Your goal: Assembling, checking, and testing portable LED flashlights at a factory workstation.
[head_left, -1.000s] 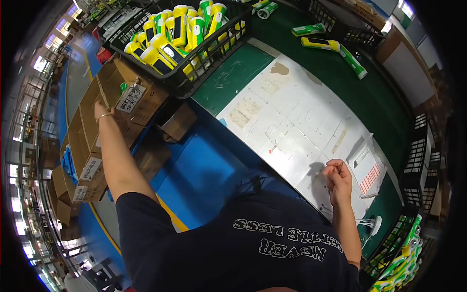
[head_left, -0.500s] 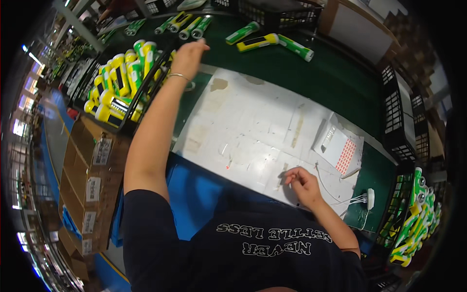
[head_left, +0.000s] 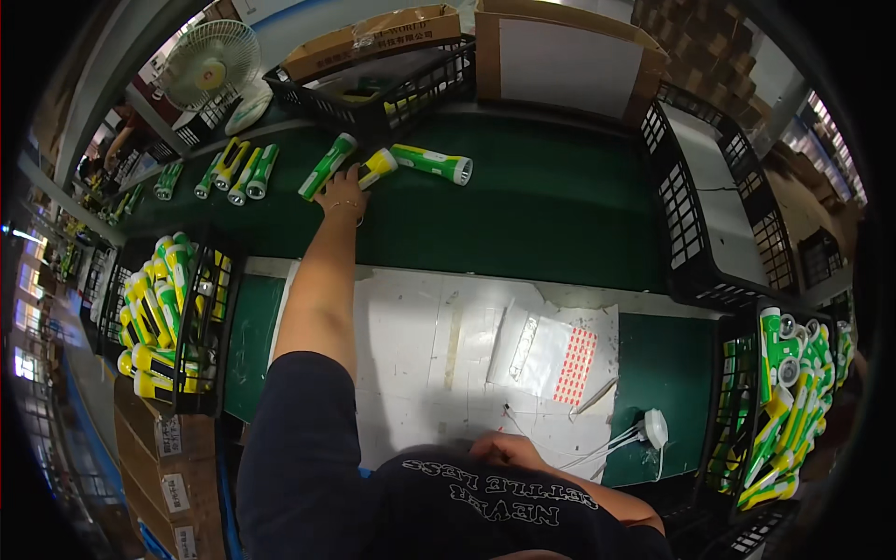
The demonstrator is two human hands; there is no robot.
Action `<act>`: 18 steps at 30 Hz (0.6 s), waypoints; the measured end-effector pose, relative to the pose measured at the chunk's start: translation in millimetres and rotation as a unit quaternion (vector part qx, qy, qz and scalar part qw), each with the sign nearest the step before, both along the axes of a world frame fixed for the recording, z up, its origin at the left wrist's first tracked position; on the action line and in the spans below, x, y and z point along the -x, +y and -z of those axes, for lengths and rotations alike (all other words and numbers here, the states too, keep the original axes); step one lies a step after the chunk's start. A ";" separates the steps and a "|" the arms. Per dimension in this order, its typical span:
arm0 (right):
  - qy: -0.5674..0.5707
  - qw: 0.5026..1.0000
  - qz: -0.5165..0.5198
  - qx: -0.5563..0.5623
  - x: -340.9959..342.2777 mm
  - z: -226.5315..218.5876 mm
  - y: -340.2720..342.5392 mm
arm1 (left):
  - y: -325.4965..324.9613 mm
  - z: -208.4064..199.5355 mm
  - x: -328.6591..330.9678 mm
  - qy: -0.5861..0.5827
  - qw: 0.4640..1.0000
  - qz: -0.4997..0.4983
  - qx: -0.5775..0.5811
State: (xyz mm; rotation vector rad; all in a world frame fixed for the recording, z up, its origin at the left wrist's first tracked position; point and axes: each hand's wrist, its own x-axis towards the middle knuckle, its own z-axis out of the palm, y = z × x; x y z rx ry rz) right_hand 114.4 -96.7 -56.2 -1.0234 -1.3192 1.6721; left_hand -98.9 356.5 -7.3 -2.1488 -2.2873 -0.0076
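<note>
My left hand [head_left: 343, 193] reaches far out over the green work surface. Its fingers and thumb close round the near end of a yellow flashlight [head_left: 379, 166], which lies partly hidden under them. Close against its left side is a green and white flashlight [head_left: 329, 166]. A green and yellow flashlight [head_left: 433, 164] lies just to the right, lens end pointing right. Near my shirt at the front edge, my right hand [head_left: 509, 450] rests with curled fingers. Nothing shows in it; thin white cables [head_left: 597, 455] run beside it.
Black crates of flashlights stand left [head_left: 191, 317] and right [head_left: 737, 411]. A white board [head_left: 401, 373] bears a plastic bag with a red-marked sheet [head_left: 575, 366]. A white plug block [head_left: 656, 427] sits at right. More flashlights [head_left: 238, 173] lie far left; another crate [head_left: 686, 215] stands far right.
My left hand has moved from above the left crate's corner onto the yellow flashlight. My right hand has drawn in toward my body. The head view has shifted, showing more of the far side.
</note>
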 end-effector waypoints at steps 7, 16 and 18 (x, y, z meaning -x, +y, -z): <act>-0.017 0.999 -0.036 0.011 -3.3 -12.4 6.6 | -82.0 -14.0 -9.3 -0.760 0.625 0.100 0.148; -0.041 0.996 0.060 -0.055 12.2 -28.2 -5.0 | -284.0 -61.1 -69.5 -0.823 0.452 0.184 0.291; -0.059 0.994 0.071 -0.050 12.6 -36.5 -17.5 | -306.5 -57.1 -77.6 -0.816 0.462 0.158 0.311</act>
